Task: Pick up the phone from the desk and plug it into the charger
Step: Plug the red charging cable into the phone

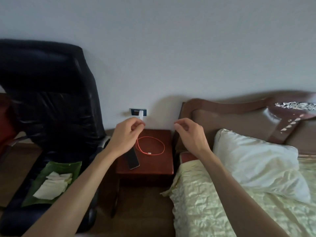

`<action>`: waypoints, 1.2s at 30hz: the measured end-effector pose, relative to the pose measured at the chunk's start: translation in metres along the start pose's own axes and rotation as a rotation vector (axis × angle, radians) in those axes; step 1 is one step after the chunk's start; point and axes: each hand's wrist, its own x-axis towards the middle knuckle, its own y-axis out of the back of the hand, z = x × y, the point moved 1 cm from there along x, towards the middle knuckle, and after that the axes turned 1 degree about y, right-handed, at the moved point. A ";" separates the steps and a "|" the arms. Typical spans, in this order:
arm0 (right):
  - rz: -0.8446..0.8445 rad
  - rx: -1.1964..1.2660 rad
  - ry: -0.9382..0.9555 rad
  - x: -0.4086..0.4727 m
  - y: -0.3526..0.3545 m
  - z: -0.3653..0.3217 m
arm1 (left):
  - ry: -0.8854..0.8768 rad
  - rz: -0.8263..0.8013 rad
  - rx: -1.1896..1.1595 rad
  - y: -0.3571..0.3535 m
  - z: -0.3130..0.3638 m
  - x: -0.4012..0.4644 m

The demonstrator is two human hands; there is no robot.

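A dark phone (133,159) lies face up on the small reddish-brown bedside table (153,168), partly under my left wrist. A red charging cable (154,144) is looped on the table, its white plug end (150,153) lying free beside the phone. The white charger (141,115) sits in a dark wall socket (135,111) above the table. My left hand (127,134) hovers above the phone with fingers loosely curled near the charger, holding nothing that I can see. My right hand (189,132) hovers over the table's right edge, fingers curled and empty.
A black leather office chair (51,100) stands at left, with a green tray (71,166) of white tissues on its seat. A bed with a brown headboard (230,113), white pillow (256,161) and pale crumpled cover (213,202) fills the right.
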 end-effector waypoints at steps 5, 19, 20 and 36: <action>0.046 0.038 0.011 -0.006 0.009 -0.012 | -0.057 0.036 0.002 0.016 0.013 0.001; 0.003 0.064 -0.010 0.003 -0.001 -0.015 | -0.035 0.051 0.007 0.027 0.008 0.012; -0.004 0.062 -0.010 0.006 -0.001 -0.014 | -0.026 0.055 0.006 0.026 0.006 0.013; -0.263 -0.053 -0.142 0.077 -0.106 0.047 | 0.221 -0.025 0.114 0.002 -0.114 0.062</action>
